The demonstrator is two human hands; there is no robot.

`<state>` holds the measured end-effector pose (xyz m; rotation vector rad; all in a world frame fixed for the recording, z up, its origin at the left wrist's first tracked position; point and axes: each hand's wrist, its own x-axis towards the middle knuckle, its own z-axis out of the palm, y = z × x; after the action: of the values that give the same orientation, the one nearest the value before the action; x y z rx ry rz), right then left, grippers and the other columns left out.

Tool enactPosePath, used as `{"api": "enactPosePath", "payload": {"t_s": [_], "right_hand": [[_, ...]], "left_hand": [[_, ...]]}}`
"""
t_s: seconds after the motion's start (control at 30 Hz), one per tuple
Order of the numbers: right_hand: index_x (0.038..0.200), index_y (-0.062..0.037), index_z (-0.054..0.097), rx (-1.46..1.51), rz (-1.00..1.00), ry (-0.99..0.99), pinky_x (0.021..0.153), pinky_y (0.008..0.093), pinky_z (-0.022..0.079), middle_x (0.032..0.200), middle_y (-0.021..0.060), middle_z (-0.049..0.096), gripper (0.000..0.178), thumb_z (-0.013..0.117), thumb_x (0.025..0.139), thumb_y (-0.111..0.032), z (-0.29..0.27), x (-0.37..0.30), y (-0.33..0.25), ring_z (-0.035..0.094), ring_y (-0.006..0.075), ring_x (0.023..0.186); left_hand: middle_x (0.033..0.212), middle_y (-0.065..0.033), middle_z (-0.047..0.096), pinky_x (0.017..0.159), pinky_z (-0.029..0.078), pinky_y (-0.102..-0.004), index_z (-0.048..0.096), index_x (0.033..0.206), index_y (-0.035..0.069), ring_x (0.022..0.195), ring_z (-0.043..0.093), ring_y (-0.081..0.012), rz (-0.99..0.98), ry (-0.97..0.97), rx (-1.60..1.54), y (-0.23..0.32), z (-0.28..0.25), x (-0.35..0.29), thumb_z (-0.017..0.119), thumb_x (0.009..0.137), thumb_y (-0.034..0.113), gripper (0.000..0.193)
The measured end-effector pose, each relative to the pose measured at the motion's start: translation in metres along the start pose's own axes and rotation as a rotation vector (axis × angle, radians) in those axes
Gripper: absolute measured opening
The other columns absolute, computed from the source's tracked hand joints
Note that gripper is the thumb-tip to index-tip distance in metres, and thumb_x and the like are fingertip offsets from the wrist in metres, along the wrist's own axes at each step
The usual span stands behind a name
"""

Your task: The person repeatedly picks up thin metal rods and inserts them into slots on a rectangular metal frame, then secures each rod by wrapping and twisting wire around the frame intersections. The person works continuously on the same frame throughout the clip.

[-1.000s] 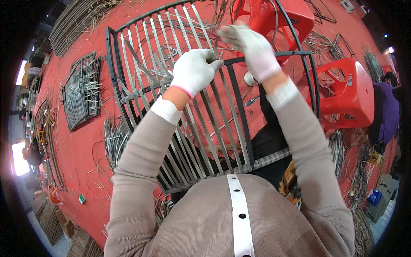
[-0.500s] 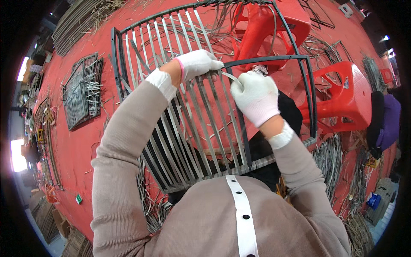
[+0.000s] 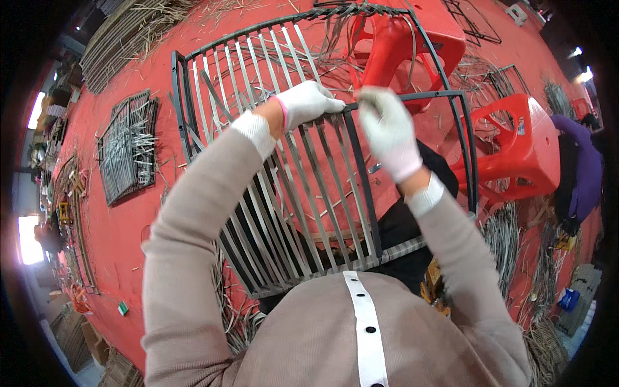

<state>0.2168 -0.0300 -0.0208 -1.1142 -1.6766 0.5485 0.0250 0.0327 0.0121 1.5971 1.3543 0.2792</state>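
A dark metal frame [image 3: 362, 174] leans across my lap, strung with flat grey strips [image 3: 284, 213] running lengthwise over its left side. My left hand [image 3: 311, 105], in a white glove, is closed over the crossbar where several strips bend round it, its thumb at the bar's corner joint. Just right of that joint is my right hand [image 3: 389, 132], also gloved and smeared by motion. Its fingers are curled; whatever they hold cannot be made out. Twisted grey strips [image 3: 361, 9] wrap the far top bar.
Red plastic stools stand beyond the frame [image 3: 393, 48] and to its right [image 3: 522, 148]. Loose strips litter the red floor. Another strip-covered frame [image 3: 127, 147] lies at left, with stacked strips [image 3: 126, 45] behind it. A purple cloth [image 3: 585, 171] is at far right.
My right hand has moved up slightly, and the strip end that showed between its fingers and my left hand is out of sight. My left hand still grips the crossbar, shifted slightly right.
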Motion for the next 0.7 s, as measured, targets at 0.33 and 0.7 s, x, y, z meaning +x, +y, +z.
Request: {"api": "enactPosePath", "payload": {"t_s": [0.33,0.7], "right_hand": [[0.132,-0.008,0.058,-0.487,0.031,-0.063,0.096,0.0466,0.047,0.117,0.0173,0.061,0.063,0.076,0.072,-0.008,0.017,-0.036,-0.01,0.059,0.0363,0.111],[0.075,-0.007,0.065,-0.671,-0.116,-0.126,0.064,0.0436,0.047,0.073,0.0108,0.061,0.018,0.076,0.075,-0.021,-0.005,-0.026,-0.024,0.063,0.0312,0.071]], "left_hand": [[0.07,-0.0001,0.068,0.054,0.047,-0.0215,0.07,0.096,0.005,0.059,0.061,-0.0051,-0.203,-0.324,-0.329,0.006,-0.015,-0.004,0.057,0.103,0.03,0.028],[0.075,-0.0027,0.068,0.057,0.048,-0.0237,0.074,0.093,0.002,0.06,0.059,-0.0078,-0.152,-0.327,-0.373,-0.005,-0.012,0.006,0.06,0.102,0.031,0.033]]}}
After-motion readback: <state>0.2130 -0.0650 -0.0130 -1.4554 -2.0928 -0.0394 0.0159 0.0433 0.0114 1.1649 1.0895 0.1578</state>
